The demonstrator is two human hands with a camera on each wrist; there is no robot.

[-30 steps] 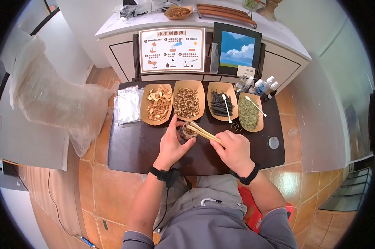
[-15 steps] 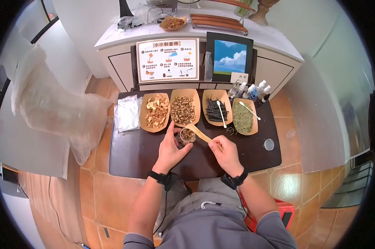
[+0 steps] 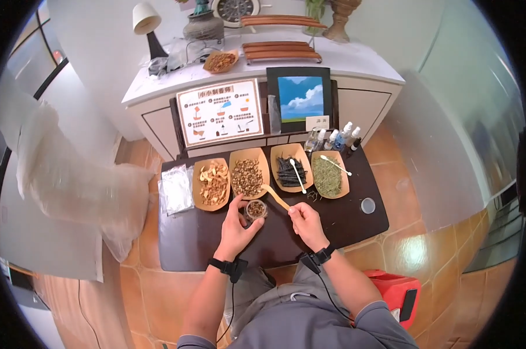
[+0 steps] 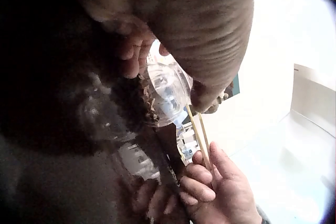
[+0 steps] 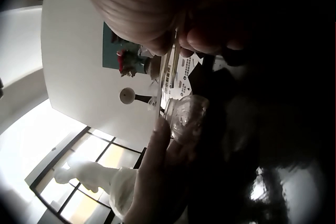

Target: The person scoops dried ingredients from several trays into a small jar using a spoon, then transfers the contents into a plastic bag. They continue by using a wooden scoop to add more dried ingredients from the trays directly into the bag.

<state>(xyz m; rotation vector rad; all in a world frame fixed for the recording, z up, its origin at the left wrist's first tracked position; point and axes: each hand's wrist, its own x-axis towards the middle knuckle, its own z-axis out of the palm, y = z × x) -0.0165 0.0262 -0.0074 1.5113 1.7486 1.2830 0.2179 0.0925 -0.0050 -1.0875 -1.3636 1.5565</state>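
My left hand (image 3: 235,231) holds a small clear jar (image 3: 256,210) between thumb and fingers, low over the dark table. Brown bits lie inside the jar, visible also through its wall (image 4: 165,95) in the left wrist view. With thumb and fingers my right hand (image 3: 308,225) pinches wooden tongs (image 3: 277,199). Their tips reach the near right edge of a paper tray (image 3: 235,160) of brown, chunky pieces (image 3: 247,175), just beyond the jar. Both prongs (image 4: 199,134) show in the left wrist view. What sits between the tips is too small to make out.
Beside that tray stand trays of pale dried slices (image 3: 213,183), dark sticks (image 3: 292,173) and green dried herb (image 3: 328,177), the last two with white scoops on them. Spray bottles (image 3: 341,136), clear packets (image 3: 177,189), a round lid (image 3: 368,205) and an instruction board (image 3: 219,113) surround them.
The tongs' tips have moved from the jar's mouth to the edge of the tray of brown pieces. My left hand still holds the jar. The head view has tilted upward.
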